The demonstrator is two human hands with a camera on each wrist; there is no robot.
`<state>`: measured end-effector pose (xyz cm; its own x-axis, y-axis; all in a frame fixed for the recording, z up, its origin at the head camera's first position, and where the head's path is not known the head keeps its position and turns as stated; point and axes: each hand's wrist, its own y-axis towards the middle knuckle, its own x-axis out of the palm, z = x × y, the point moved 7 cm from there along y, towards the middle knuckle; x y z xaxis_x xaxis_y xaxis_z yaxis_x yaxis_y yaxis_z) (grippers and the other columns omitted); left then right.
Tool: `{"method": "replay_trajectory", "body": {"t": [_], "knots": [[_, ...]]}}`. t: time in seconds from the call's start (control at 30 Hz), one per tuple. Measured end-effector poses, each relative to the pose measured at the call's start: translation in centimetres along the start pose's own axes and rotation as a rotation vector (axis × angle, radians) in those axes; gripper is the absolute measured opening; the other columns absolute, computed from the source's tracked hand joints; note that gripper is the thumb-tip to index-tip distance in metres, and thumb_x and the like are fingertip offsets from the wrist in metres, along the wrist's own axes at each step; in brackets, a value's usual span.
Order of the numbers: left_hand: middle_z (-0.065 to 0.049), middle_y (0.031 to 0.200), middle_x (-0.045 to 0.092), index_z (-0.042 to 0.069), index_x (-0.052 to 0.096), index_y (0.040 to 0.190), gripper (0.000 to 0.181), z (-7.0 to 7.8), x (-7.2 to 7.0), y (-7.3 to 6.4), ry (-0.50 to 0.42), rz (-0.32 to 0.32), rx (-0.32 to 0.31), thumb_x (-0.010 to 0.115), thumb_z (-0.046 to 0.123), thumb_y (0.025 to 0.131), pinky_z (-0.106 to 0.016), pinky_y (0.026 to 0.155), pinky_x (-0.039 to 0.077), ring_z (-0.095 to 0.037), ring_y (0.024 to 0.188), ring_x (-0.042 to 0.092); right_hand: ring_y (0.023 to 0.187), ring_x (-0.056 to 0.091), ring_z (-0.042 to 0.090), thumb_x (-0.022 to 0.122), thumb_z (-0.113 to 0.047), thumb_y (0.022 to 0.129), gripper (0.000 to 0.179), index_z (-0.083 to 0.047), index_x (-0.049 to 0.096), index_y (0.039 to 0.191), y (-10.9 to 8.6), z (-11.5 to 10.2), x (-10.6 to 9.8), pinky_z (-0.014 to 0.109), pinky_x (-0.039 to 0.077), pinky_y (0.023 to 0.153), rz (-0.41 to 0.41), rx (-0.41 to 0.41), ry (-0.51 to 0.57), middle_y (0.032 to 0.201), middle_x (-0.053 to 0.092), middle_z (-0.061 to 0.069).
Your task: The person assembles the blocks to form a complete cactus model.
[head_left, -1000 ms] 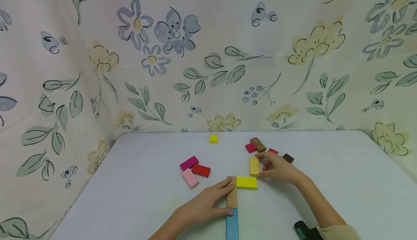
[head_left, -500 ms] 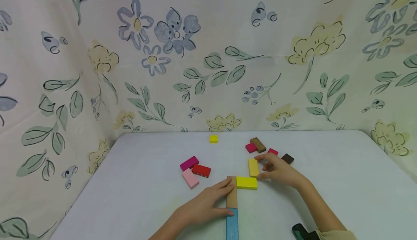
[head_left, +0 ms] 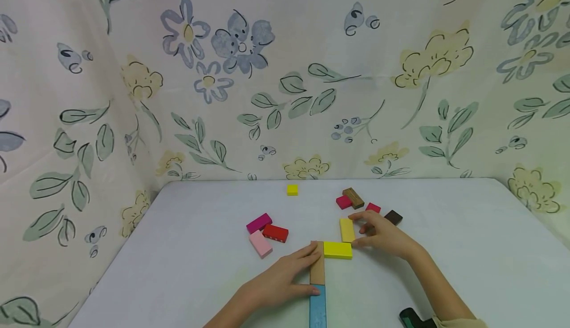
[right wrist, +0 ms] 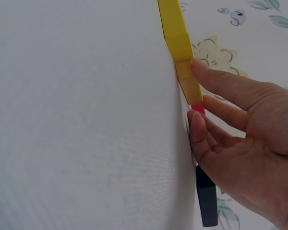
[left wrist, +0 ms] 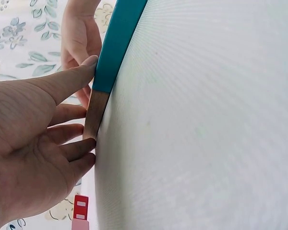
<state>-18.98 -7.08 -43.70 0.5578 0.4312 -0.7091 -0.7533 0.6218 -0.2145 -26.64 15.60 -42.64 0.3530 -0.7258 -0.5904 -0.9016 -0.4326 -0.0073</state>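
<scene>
My left hand (head_left: 278, 279) lies with its fingertips on a tan wooden block (head_left: 317, 271) and its thumb on a blue block (head_left: 317, 308). These two blocks meet end to end. A bright yellow block (head_left: 337, 250) sticks out rightward from the wooden block's far end. My right hand (head_left: 380, 231) pinches a pale yellow block (head_left: 347, 230) lengthwise, index finger at its far end and thumb at its near corner. That block's near end meets the bright yellow block's far side at the right. In the right wrist view the thumb (right wrist: 221, 84) touches the pale yellow block (right wrist: 188, 79).
Magenta (head_left: 259, 223), red (head_left: 275, 233) and pink (head_left: 260, 244) blocks lie together on the left. A small yellow block (head_left: 292, 190) sits far back. Beyond my right hand are brown (head_left: 354, 198), crimson (head_left: 343, 202) and dark brown (head_left: 394, 217) blocks. A floral cloth (head_left: 285, 90) hangs behind the table.
The pale yellow block has shifted slightly left and toward me, its near end now against the bright yellow block. My right hand has moved slightly with it; my left hand stays put.
</scene>
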Motion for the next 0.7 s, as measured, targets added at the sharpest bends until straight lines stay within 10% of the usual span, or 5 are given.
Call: {"method": "replay_trajectory", "body": {"t": [0.7], "knots": [[0.007,0.174,0.028,0.023,0.039,0.165,0.077,0.15,-0.08,-0.13,-0.009,0.007,0.001,0.074,0.042,0.098,-0.034,0.118,0.046,-0.022,0.159,0.033,0.101,0.058,0.022,0.088,-0.01,0.085,0.064,0.007,0.058,0.139,-0.08,0.17,0.11,0.016,0.056,0.08,0.006,0.011,0.005,0.135,0.061,0.024]]}}
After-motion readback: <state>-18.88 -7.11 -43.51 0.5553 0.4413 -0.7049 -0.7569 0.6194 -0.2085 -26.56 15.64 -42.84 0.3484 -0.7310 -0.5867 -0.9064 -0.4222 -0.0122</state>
